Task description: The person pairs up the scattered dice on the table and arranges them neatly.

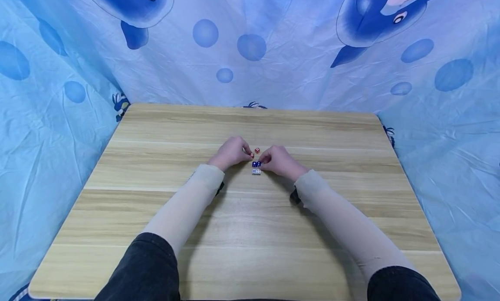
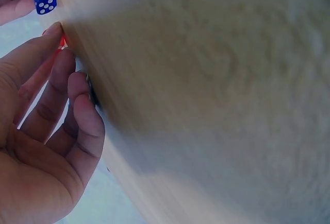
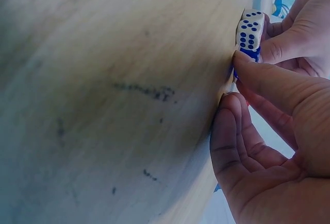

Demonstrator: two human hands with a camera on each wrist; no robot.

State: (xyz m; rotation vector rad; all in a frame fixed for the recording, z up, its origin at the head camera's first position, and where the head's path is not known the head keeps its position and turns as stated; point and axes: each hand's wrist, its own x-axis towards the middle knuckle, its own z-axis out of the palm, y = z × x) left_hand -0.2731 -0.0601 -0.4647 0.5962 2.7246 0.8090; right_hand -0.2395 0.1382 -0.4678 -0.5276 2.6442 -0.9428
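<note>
My left hand [image 1: 232,152] pinches a red die [image 1: 251,155] between thumb and fingertips, low over the table. Another red die [image 1: 257,150] lies just beyond it. Two blue dice [image 1: 256,164] sit side by side between the hands. The thumb of my right hand [image 1: 279,161] touches the right-hand blue die [image 3: 251,54], its fingers curled round the far side. Nearer to me, a pair of white dice [image 1: 256,171] stands side by side, with dark pips. In the left wrist view the pinched red die is mostly hidden by the fingers.
The dice stand on a wood-grain table [image 1: 242,249] with rounded corners. Blue curtains [image 1: 297,75] printed with dolphins and bubbles hang behind it and along both sides. Dark marks [image 3: 149,91] show on the tabletop in the right wrist view.
</note>
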